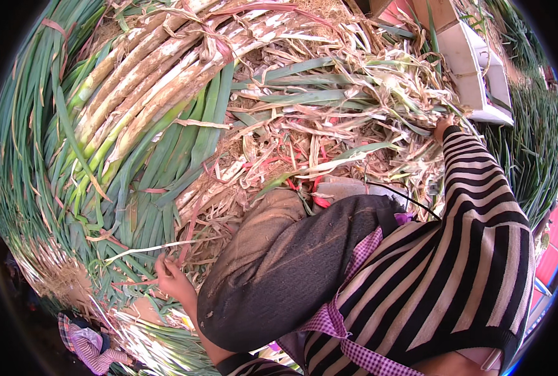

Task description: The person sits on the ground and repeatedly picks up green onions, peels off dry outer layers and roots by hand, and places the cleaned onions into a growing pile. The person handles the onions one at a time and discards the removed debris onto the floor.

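Note:
My left hand (173, 282) is at the lower left with fingers curled, beside a pale thin leaf strip (166, 245) and a pinkish tie strip (192, 230); whether it pinches either is unclear. My right hand (443, 127) reaches to the upper right, at the edge of a heap of dry leaf peelings (401, 94); its fingertips are partly hidden among them. A bundle of thick leeks or large green onions (143, 89), soil on the stalks, lies at the upper left, bound with a pinkish strip (222, 47). Green leaves (166, 155) spread below the stalks.
An open white carton (462, 61) stands beyond my right hand. More long green leaves (25, 127) lie along the left rim, others (525, 136) at the right. My bent knee (241, 301) is between the hands. Another person (89, 343) is at the lower left.

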Tool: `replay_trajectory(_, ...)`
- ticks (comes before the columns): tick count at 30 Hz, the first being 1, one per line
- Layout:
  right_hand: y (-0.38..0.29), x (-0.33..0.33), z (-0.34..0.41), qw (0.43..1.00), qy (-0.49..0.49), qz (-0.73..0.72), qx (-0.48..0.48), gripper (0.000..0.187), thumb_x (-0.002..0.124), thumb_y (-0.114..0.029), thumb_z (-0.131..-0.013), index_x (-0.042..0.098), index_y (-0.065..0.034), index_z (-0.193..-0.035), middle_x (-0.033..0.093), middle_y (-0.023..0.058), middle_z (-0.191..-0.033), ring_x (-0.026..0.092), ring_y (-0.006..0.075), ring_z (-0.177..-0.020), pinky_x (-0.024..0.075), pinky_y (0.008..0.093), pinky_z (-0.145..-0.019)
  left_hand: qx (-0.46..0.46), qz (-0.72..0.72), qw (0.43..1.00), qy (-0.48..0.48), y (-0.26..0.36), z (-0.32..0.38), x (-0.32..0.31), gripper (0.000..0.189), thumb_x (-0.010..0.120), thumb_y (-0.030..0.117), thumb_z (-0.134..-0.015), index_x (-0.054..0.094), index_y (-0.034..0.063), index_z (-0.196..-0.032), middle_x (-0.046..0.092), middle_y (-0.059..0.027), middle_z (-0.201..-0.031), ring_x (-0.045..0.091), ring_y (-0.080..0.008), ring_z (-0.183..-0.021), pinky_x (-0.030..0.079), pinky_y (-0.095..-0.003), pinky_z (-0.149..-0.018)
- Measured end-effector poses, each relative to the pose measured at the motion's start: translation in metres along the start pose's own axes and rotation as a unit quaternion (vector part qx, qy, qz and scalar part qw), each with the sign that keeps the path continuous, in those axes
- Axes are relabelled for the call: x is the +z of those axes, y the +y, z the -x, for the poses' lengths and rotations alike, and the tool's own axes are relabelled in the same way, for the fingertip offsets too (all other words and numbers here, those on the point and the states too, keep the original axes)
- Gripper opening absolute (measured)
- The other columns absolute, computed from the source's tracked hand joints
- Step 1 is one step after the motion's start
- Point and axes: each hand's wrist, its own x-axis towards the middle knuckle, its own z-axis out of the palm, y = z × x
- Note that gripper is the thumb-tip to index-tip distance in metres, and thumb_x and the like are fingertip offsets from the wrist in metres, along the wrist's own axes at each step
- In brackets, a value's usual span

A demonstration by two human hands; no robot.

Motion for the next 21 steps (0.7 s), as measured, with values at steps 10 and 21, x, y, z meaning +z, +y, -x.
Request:
replay_trajectory(10,-0.246,-0.271,0.091,0.75,0.409,-0.362,-0.373,0.029,0.051,-0.032,-0.086,0.053,-0.0057,-0.098,0.062,0.0171,-0.087,0.062,0.0341,-0.077,0.0491,0.0441,-0.065,0.129,0.008,0.988,-0.081,0.025,0.029,0.042,0.019,0.051,0.003,-0.085,0.059,0.0017,-0.102,0.059,-0.0095,-0.077,0.058,-0.0205,-0.063,0.045,-0.0297,-0.058)
replay_trajectory(21,-0.277,-0.239,0.081,0.784,0.231,-0.431,-0.382,0.034,0.055,-0.039,-0.081,0.06,-0.0111,-0.1,0.064,0.0139,-0.086,0.063,0.0281,-0.079,0.0484,0.0417,-0.068,-0.025,0.169,0.972,-0.163,0.0,0.069,0.057,0.017,0.053,0.011,-0.089,0.059,0.0018,-0.103,0.051,0.0008,-0.068,0.047,-0.0051,-0.058,0.04,-0.0205,-0.053)
